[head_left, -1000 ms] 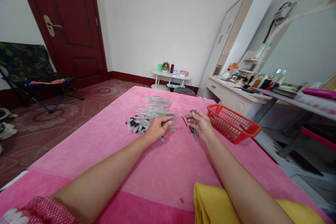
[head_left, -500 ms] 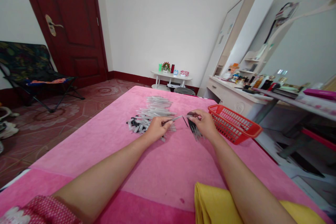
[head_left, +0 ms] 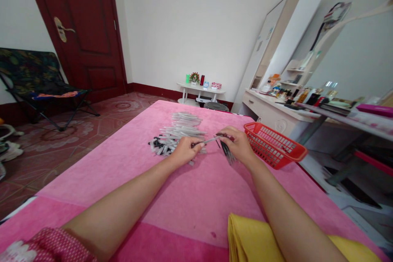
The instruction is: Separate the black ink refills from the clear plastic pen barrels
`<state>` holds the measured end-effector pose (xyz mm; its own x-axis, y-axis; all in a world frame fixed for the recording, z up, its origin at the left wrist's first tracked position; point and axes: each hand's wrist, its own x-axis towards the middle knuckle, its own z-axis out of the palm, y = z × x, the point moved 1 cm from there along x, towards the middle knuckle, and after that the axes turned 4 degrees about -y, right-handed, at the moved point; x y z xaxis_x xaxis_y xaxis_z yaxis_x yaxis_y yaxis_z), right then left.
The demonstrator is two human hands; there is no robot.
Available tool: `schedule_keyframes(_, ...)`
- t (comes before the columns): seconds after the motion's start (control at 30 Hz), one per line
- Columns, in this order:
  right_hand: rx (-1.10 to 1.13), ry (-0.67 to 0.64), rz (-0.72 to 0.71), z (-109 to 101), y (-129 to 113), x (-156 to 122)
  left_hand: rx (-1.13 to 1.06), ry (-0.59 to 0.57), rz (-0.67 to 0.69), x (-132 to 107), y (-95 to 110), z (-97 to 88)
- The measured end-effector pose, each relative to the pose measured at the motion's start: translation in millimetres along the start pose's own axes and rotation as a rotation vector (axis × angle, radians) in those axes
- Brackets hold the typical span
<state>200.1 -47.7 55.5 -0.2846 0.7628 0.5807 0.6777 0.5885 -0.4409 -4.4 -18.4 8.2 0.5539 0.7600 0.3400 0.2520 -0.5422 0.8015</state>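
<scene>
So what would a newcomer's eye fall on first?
Probably the bright pink cloth filling the middle, where the left hand holds a thin grey rod toward the right hand. A pale heap of rods lies beyond the left hand. The red basket sits rightward, the yellow cloth at the bottom.

No text, label, brand, number or sign can be read. Small patches are seen on the door of the tall white cabinet, but whatever may be printed on them is too small to be made out. The bottles crowded at the right are shown too small and blurred for any wording to be deciphered. On the patterned pink-and-white box by the far wall, and on the heaped pale sticks, no lettering can be distinguished.
</scene>
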Motion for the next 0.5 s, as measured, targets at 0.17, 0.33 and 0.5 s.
schedule_keyframes(0.17,0.014,-0.033,-0.02,1.1,-5.9,1.8,-0.064,-0.007,-0.023,4.5,3.6,-3.2)
schedule_keyframes(0.33,-0.014,-0.09,-0.044,3.1,-13.9,2.7,-0.093,-0.001,-0.017,5.6,6.3,-7.5)
schedule_keyframes(0.5,0.004,-0.105,-0.036,6.8,-10.6,0.9,-0.112,-0.015,-0.049,5.5,1.7,-5.7)
